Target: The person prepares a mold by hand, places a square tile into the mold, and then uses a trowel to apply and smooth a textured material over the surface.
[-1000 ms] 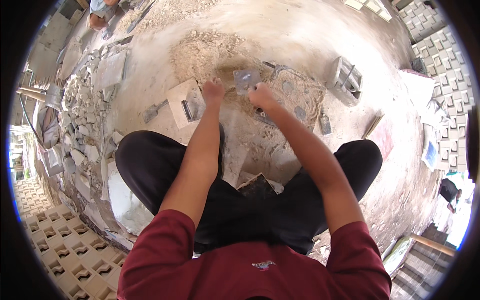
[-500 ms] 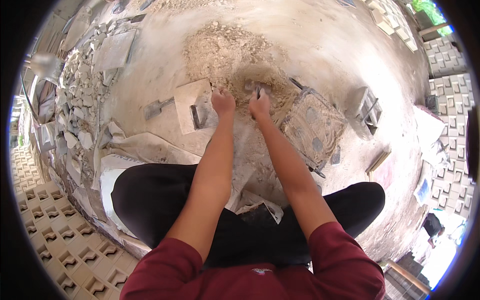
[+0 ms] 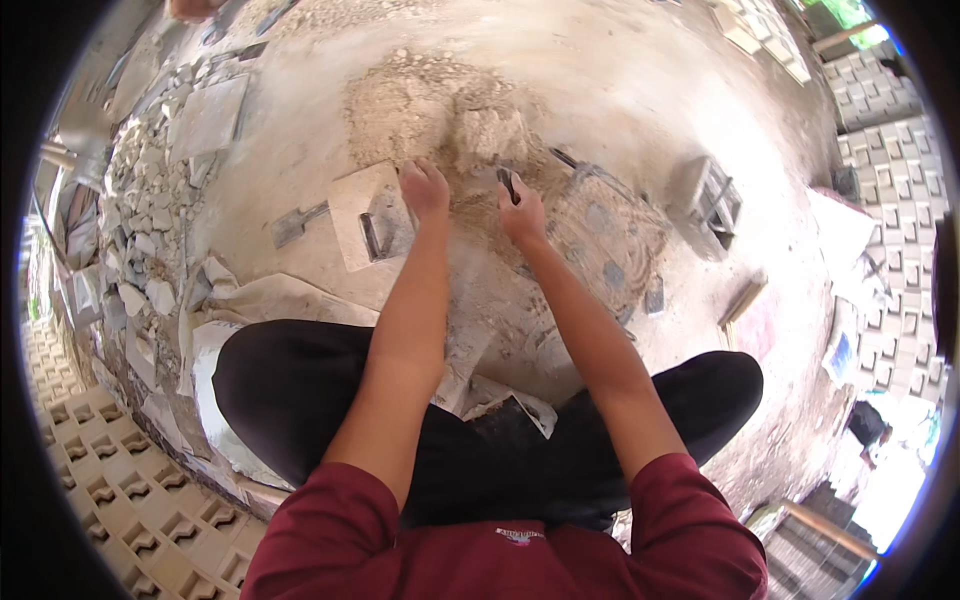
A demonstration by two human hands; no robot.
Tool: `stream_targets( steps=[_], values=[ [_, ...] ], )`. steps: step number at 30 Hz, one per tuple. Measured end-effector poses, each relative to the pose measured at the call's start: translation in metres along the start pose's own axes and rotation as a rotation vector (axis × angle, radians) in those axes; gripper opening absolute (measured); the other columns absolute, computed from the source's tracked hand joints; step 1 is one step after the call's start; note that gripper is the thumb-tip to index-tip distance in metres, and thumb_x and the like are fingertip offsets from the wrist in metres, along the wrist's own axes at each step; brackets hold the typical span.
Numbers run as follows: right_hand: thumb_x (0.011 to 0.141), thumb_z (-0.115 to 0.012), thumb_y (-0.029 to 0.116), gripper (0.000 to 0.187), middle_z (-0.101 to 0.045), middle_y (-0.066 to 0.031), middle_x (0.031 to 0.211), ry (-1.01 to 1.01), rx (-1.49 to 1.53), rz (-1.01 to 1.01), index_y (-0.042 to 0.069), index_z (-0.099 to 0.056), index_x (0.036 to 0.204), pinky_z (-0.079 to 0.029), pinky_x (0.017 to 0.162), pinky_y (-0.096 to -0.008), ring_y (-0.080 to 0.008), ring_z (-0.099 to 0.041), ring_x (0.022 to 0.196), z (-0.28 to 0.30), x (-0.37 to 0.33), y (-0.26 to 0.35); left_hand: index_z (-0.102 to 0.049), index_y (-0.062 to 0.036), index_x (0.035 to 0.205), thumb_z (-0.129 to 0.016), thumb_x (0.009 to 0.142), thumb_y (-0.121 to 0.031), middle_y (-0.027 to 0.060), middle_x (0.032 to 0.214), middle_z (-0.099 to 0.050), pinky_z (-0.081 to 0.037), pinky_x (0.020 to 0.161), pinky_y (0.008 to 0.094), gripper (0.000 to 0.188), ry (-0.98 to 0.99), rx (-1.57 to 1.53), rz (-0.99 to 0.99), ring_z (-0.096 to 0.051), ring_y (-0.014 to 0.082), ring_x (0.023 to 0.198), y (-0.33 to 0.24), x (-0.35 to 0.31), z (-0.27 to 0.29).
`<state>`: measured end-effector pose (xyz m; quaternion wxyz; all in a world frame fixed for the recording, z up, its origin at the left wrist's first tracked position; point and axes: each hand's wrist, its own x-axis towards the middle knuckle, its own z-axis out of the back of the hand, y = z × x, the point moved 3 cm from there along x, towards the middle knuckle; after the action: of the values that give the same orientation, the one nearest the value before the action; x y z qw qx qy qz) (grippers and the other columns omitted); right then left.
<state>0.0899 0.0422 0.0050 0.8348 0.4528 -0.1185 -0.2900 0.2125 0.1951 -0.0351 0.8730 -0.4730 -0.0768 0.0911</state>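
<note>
My right hand [image 3: 522, 215] grips the dark handle of a trowel [image 3: 508, 184]. Its greyish blade is partly hidden against the damp sandy mix [image 3: 490, 135]. Beside it, my left hand [image 3: 424, 190] is closed at the near edge of that mix; whether it holds anything is hidden. A flat square board [image 3: 350, 205] lies just left of my left hand, with a dark-handled float [image 3: 372, 238] on it. Close to my right hand sits a square mould frame [image 3: 605, 235] filled or covered with the sandy material, with several grey patches showing.
A flat scraper [image 3: 290, 228] lies left of the board. Broken rubble [image 3: 145, 210] is heaped further left under a leaning slab [image 3: 210, 115]. An open box-shaped mould [image 3: 706, 208] stands to the right. Patterned blocks [image 3: 885, 220] line the right side. Another person [image 3: 868, 430] is far right.
The view has shifted slightly. The trowel's handle now tilts up more steeply, and a pale mound of mix stands out beyond it. My left hand stays closed near the board.
</note>
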Motion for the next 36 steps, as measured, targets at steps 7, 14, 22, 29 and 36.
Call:
stream_targets(
  steps=[7,14,22,29,36],
  values=[
    [0.093,-0.06,0.029,0.035,-0.061,-0.0123,0.066,0.103,0.137,-0.11,0.006,-0.065,0.118,-0.047,0.06,-0.0369,-0.0249,-0.06,0.059,0.128,-0.047,0.024,-0.058,0.0007,0.113,-0.039,0.099,-0.036,0.0221,0.115,-0.061,-0.039,0.098,0.052,0.044,0.134,-0.077,-0.16,-0.054,0.0408,0.112,-0.065,-0.042,-0.02],
    [0.092,-0.058,0.025,0.036,-0.065,-0.0239,0.078,0.057,-0.332,0.128,0.002,-0.063,0.119,-0.049,0.068,-0.0413,-0.0378,-0.065,0.072,0.238,-0.126,0.0,-0.05,0.0,0.13,-0.032,0.101,-0.044,0.0228,0.133,-0.051,-0.022,0.113,0.0528,0.055,0.357,0.136,-0.489,-0.041,0.0384,0.131,-0.083,-0.156,-0.037],
    [0.094,-0.057,0.027,0.043,-0.065,-0.0237,0.084,-0.002,-0.542,0.195,0.01,-0.055,0.132,-0.051,0.073,-0.0485,-0.0402,-0.066,0.08,0.257,-0.17,-0.033,-0.023,0.003,0.149,-0.024,0.101,-0.049,0.0198,0.156,-0.023,-0.007,0.12,0.046,0.071,0.577,0.27,-0.588,-0.015,0.0314,0.147,-0.095,-0.219,-0.051],
    [0.097,-0.049,0.033,0.049,-0.065,-0.0238,0.089,0.074,-0.637,0.083,0.013,-0.045,0.142,-0.05,0.076,-0.0495,-0.0414,-0.065,0.084,0.32,-0.183,-0.021,-0.019,0.0065,0.149,-0.03,0.1,-0.05,0.026,0.155,-0.02,-0.008,0.12,0.0462,0.075,0.558,0.292,-0.798,-0.014,0.0356,0.147,-0.093,-0.234,-0.062],
    [0.095,-0.055,0.024,0.041,-0.065,-0.0276,0.088,-0.107,-0.409,-0.127,0.006,-0.056,0.131,-0.05,0.076,-0.0433,-0.0393,-0.066,0.087,0.417,-0.221,0.009,-0.02,0.0088,0.147,-0.035,0.099,-0.049,0.0279,0.154,-0.02,-0.009,0.12,0.0468,0.077,0.474,0.31,-0.877,-0.014,0.0368,0.146,-0.128,-0.252,-0.085]
  ],
)
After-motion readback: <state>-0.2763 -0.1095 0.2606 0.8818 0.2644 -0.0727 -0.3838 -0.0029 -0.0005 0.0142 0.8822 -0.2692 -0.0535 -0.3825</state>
